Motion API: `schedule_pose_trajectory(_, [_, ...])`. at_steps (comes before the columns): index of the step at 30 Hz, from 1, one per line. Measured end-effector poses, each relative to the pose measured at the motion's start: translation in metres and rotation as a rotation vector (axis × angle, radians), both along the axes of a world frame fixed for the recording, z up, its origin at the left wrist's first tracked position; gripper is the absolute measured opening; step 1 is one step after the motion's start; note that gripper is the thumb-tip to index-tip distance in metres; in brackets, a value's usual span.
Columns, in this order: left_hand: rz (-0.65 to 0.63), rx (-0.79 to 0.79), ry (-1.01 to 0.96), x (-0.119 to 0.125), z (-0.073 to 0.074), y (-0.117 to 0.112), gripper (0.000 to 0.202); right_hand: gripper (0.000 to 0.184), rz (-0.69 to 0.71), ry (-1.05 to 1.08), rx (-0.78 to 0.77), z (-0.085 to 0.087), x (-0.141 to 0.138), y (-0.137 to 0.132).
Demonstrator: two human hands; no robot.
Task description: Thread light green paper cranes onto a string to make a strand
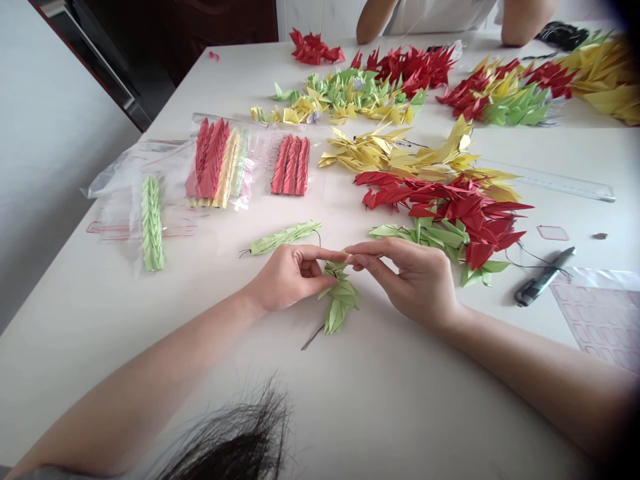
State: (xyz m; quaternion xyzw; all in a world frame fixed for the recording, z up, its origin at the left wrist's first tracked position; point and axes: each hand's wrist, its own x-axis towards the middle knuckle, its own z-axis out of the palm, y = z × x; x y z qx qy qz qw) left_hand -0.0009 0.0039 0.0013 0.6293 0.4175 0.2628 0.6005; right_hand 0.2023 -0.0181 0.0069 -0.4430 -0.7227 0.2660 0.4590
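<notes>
My left hand [293, 277] is closed round the top of a short string of green folded paper cranes [340, 307], index finger stretched across and thumb below. A dark thread trails from the string's lower end onto the table. Thumb and fingers of my right hand [405, 270] pinch together at the left index fingertip, at the string's top; whatever is between them is too small to make out. Just beyond the left hand lies a flattened green crane string [285, 237] with threads at its ends. Loose green paper cranes [440, 237] sit beyond the right hand.
Red [470, 213] and yellow paper cranes [400, 152] lie in heaps behind. At left are a bagged green string [152, 223] and bagged multicoloured strings [213, 163]. A pen [545, 277], label sheet [603, 317] and ruler [565, 183] are at right. A person [440, 17] sits opposite.
</notes>
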Motion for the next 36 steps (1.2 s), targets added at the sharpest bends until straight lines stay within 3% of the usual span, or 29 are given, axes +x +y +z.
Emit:
schedule_pose_trajectory(3, [0.005,-0.009,0.010,0.000,0.001,-0.001,0.041,0.018,-0.055,0.156,-0.250,0.000,-0.002,0.003])
schedule_pose_trajectory(6, [0.003,-0.012,0.006,0.000,0.001,-0.002,0.042,0.025,-0.057,0.221,-0.355,0.001,-0.002,0.007])
schedule_pose_trajectory(16, [0.010,0.010,0.033,0.001,0.003,-0.002,0.039,0.014,-0.052,0.133,-0.211,0.002,-0.003,-0.001])
schedule_pose_trajectory(30, [0.002,0.009,0.017,0.002,0.003,-0.001,0.043,0.038,-0.035,0.431,-0.592,0.000,-0.002,0.008])
schedule_pose_trajectory(36, [0.010,0.012,0.001,0.002,0.000,-0.001,0.039,0.042,-0.024,0.462,-0.665,-0.001,0.000,0.010])
